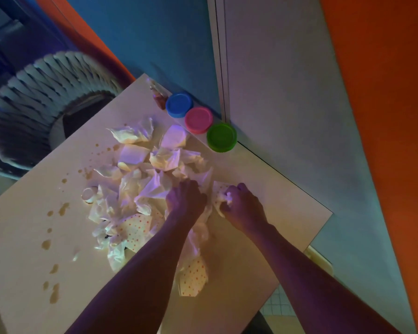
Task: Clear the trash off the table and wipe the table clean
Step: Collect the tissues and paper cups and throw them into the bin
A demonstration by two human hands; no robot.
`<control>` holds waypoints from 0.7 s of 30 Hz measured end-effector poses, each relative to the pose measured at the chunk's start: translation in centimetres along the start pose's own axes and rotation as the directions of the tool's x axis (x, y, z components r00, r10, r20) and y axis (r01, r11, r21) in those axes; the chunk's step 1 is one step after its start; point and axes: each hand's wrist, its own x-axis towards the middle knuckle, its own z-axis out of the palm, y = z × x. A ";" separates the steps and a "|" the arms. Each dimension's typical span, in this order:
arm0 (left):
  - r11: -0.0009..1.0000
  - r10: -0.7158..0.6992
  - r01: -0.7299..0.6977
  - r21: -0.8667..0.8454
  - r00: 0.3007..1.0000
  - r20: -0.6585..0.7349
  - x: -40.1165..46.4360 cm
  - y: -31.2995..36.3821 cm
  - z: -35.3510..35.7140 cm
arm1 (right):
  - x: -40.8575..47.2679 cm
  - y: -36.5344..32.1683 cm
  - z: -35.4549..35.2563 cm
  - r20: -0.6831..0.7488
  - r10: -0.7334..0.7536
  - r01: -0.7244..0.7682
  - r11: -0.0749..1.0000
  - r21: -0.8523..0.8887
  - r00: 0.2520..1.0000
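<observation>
A heap of crumpled white tissues and wrappers covers the middle of the pale table. Two dotted paper pieces lie in it, one by my left forearm and one between my arms. My left hand is closed on crumpled paper at the heap's right side. My right hand is closed on a small dotted crumpled tissue just right of the heap. Brown liquid spots run along the table's left part.
Three tubs stand in a row at the table's far edge by the wall: blue lid, pink lid, green lid. A small wrapper lies beside the blue one. A woven basket stands off the table's far left.
</observation>
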 end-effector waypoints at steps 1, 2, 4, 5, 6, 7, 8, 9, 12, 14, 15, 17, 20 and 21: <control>0.999 0.009 -0.009 -0.039 1.000 -0.012 -0.2 0.0 0.0 | 0.0 0.1 -0.3 -0.016 0.022 -0.022 0.999 0.029 1.000; 0.996 0.013 -0.015 -0.090 1.000 -0.023 -0.4 -0.1 -0.1 | 0.0 0.2 -0.5 -0.039 0.045 -0.042 0.997 0.061 0.998; 0.981 0.020 -0.029 -0.191 0.998 -0.052 -0.6 -0.3 -0.4 | -0.1 0.3 -1.1 -0.081 0.081 -0.071 0.990 0.119 0.993; 0.971 0.016 -0.031 -0.239 0.998 -0.066 -0.8 -0.5 -0.8 | -0.2 0.2 -1.4 -0.092 0.091 -0.078 0.987 0.140 0.992; 0.957 0.002 -0.024 -0.288 0.997 -0.076 -1.0 -0.8 -1.2 | -0.3 0.2 -1.7 -0.100 0.100 -0.083 0.984 0.158 0.990; 0.941 -0.016 -0.017 -0.337 0.996 -0.093 -1.1 -1.1 -1.6 | -0.5 0.0 -2.0 -0.106 0.104 -0.084 0.981 0.176 0.989; 0.921 -0.042 -0.003 -0.390 0.993 -0.106 -1.3 -1.4 -2.2 | -0.6 -0.2 -2.2 -0.111 0.106 -0.084 0.978 0.193 0.988; 0.895 -0.070 0.011 -0.446 0.991 -0.116 -1.4 -1.7 -2.6 | -0.8 -0.3 -2.4 -0.115 0.104 -0.079 0.976 0.204 0.988; 0.808 -0.145 0.046 -0.588 0.982 -0.122 -2.8 -3.3 -4.0 | -1.6 -1.8 -2.5 -0.100 0.070 -0.046 0.973 0.225 0.993; 0.778 -0.168 0.049 -0.626 0.977 -0.133 -3.7 -4.5 -4.5 | -2.1 -2.4 -2.4 -0.088 0.049 -0.028 0.973 0.228 0.995; 0.764 -0.172 0.038 -0.644 0.974 -0.147 -4.3 -5.4 -4.8 | -2.5 -2.8 -2.2 -0.075 0.033 -0.017 0.978 0.209 0.997; 0.752 -0.156 0.000 -0.659 0.971 -0.179 -5.0 -6.3 -5.0 | -3.0 -3.0 -1.8 -0.025 0.020 -0.016 0.989 0.146 0.999; 0.748 -0.157 -0.037 -0.663 0.960 -0.230 -6.3 -7.8 -5.4 | -4.1 -3.4 -0.8 0.099 -0.008 0.004 0.999 0.042 0.995; 0.742 -0.173 -0.030 -0.670 0.957 -0.234 -6.8 -8.2 -5.5 | -4.3 -3.4 -0.5 0.137 -0.016 0.015 1.000 0.005 0.990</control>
